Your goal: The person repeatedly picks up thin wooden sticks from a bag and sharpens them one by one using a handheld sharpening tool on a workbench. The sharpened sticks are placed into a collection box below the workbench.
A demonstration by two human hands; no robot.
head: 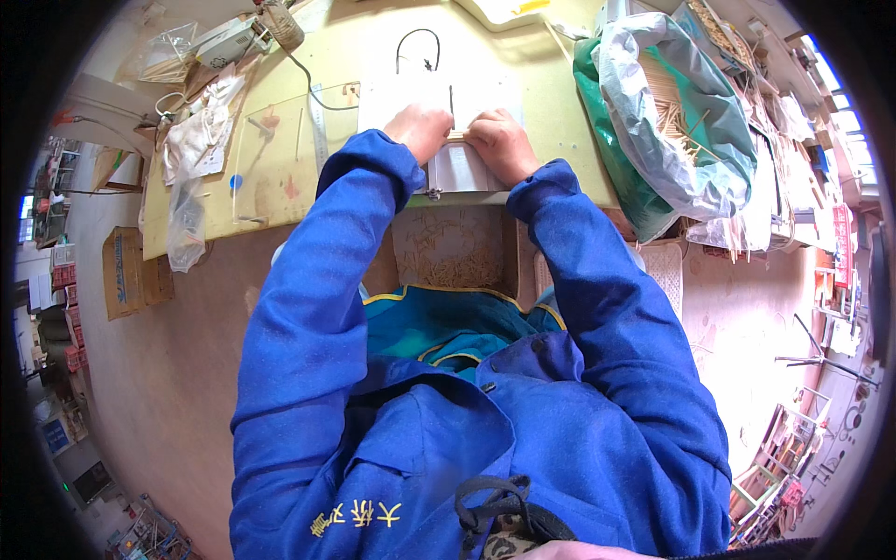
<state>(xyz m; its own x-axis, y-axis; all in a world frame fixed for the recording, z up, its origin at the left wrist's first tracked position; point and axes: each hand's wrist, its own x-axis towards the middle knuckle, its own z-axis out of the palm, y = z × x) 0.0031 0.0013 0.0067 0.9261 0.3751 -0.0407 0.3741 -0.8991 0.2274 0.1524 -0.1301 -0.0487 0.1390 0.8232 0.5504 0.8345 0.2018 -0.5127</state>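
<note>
Both of my hands meet at a metal plate fixture [462, 170] near the table's front edge. My left hand [424, 133] grips the left end of a few thin wooden sticks [456, 136], while my right hand [501, 143] pinches their right end. The sticks lie crosswise, just in front of a dark slot [451, 105] in a bright white surface. Glare and my fingers hide the sticks' ends. Below the table edge, an open box [455, 245] holds many short wooden pieces.
At the right stands a green and white plastic bag [616, 133] of wooden sticks. A clear sheet [273, 168] lies on the left of the yellow table [553, 77], near white cloths [199, 129]. A black cable [304, 70] crosses there. A white basket [663, 269] sits below right; a cardboard box [126, 269] stands left.
</note>
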